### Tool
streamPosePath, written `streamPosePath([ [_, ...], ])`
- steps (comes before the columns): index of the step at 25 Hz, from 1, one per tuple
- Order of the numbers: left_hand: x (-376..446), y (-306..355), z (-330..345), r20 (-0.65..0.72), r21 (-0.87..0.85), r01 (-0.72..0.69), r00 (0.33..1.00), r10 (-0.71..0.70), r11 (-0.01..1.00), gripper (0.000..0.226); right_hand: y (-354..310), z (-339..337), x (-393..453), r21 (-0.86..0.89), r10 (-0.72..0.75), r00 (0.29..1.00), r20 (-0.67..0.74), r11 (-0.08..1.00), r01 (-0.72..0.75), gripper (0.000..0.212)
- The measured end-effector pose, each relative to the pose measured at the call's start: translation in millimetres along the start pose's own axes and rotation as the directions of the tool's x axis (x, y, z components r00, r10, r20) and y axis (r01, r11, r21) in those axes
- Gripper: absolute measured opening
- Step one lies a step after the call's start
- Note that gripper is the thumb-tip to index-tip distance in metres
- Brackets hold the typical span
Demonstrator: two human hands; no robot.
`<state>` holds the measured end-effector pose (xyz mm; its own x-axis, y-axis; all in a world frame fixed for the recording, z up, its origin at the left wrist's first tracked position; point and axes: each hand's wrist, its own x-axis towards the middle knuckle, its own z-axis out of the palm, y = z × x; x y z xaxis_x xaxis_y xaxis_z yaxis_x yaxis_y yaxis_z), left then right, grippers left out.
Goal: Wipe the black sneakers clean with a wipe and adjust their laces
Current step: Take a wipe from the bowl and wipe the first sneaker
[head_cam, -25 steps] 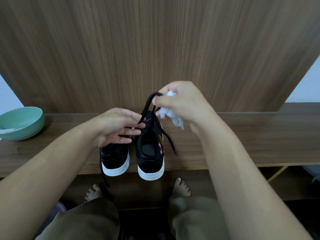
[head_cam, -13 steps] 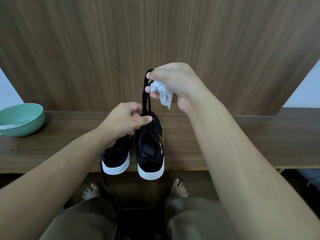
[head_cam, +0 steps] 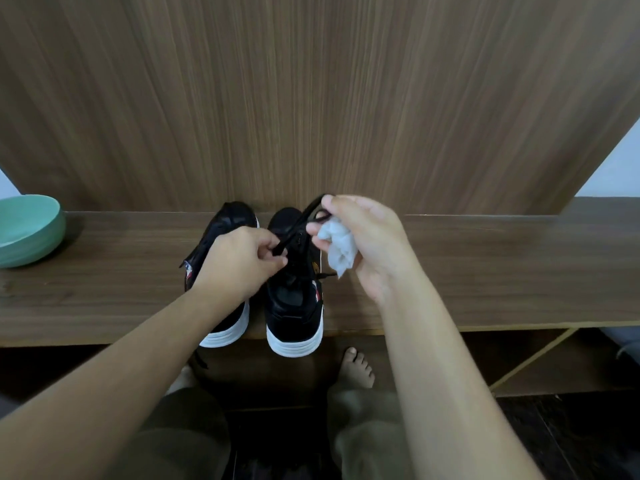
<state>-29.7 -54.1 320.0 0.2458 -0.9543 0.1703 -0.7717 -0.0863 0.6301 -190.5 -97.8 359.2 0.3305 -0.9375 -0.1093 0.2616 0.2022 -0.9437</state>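
Head view: both hands (head_cam: 242, 263) (head_cam: 367, 237) pinch lace (head_cam: 300, 223); right holds wipe (head_cam: 339, 247)

The bench (head_cam: 485, 271) and the panel (head_cam: 311, 98) behind it look like dark brown wood or wood-look laminate, with fine straight grain and a smooth, low-sheen finish. The two black sneakers (head_cam: 294, 313) have matt uppers, part smooth like leather, part cloth-like, over white ribbed rubbery soles. The lace (head_cam: 301, 220) is flat black woven cloth. The wipe (head_cam: 341, 245) is a crumpled, soft white paper or nonwoven sheet. The green bowl (head_cam: 31, 233) looks smooth, with a dull satin surface; whether ceramic or plastic cannot be told.
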Motion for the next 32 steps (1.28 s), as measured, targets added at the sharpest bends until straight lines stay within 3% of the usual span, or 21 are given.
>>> streamPosePath([
  [2,-4,-9,9,0.01,0.303,-0.144,0.989,0.148,0.942,0.011,20,-7,3,0.043,0.03,0.999,-0.027,0.999,-0.029,0.013],
  [4,-7,-17,20,0.074,0.545,-0.301,0.947,0.312,0.783,0.022,35,-11,6,-0.008,0.024,0.997,-0.067,1.0,-0.025,0.011],
  [6,-7,-12,19,0.14,0.625,-0.324,0.942,0.306,0.71,0.03,45,-12,8,-0.262,-0.063,0.994,-0.084,0.964,0.039,0.011],
  [7,-6,-11,19,0.166,0.616,-0.307,0.951,0.261,0.725,0.032,48,-14,10,-0.468,-0.14,0.989,-0.051,0.878,0.101,0.014],
  [9,-6,-9,14,0.144,0.51,-0.257,0.966,0.213,0.821,0.035,51,-14,11,-0.799,-0.242,0.966,0.089,0.562,0.214,0.018],
  [10,-8,-8,10,0.093,0.41,-0.204,0.979,0.181,0.889,0.034,51,-14,11,-0.885,-0.248,0.956,0.156,0.396,0.247,0.017],
  [12,-13,-7,4,-0.024,0.236,-0.045,0.998,0.052,0.971,0.033,54,-11,9,-0.952,-0.195,0.944,0.267,0.098,0.29,0.019],
  [14,-13,-11,3,-0.038,0.217,0.077,0.997,-0.07,0.973,0.037,58,-8,9,-0.935,-0.113,0.928,0.355,-0.071,0.349,0.027],
  [16,-10,-10,4,-0.006,0.242,0.092,0.996,-0.094,0.966,0.045,58,-11,8,-0.921,-0.074,0.918,0.389,-0.021,0.388,0.036],
  [19,-4,-9,11,0.014,0.319,0.054,0.998,-0.061,0.946,0.044,54,-23,9,-0.913,-0.077,0.943,0.323,0.237,0.332,0.045],
  [21,-5,-12,16,-0.021,0.366,-0.014,1.0,0.023,0.931,0.036,56,-31,13,-0.86,-0.098,0.975,0.198,0.461,0.221,0.038],
  [23,-8,-13,23,-0.009,0.427,-0.138,0.987,0.157,0.893,0.026,55,-40,18,-0.689,-0.085,0.996,-0.003,0.722,0.059,0.026],
  [25,-14,-10,22,-0.065,0.395,-0.115,0.986,0.152,0.911,0.025,52,-47,21,-0.411,0.071,0.983,-0.168,0.902,-0.135,0.025],
  [27,-19,2,17,-0.173,0.206,0.045,0.985,-0.009,0.977,0.024,50,-52,22,-0.227,0.202,0.955,-0.216,0.941,-0.25,0.031],
  [29,-24,12,19,-0.174,0.165,0.034,0.985,-0.005,0.986,0.021,51,-52,23,-0.202,0.236,0.947,-0.217,0.939,-0.28,0.034],
  [32,-24,17,32,0.124,0.509,-0.033,0.992,-0.035,0.86,0.031,53,-47,24,-0.193,0.232,0.952,-0.2,0.943,-0.27,0.028],
])
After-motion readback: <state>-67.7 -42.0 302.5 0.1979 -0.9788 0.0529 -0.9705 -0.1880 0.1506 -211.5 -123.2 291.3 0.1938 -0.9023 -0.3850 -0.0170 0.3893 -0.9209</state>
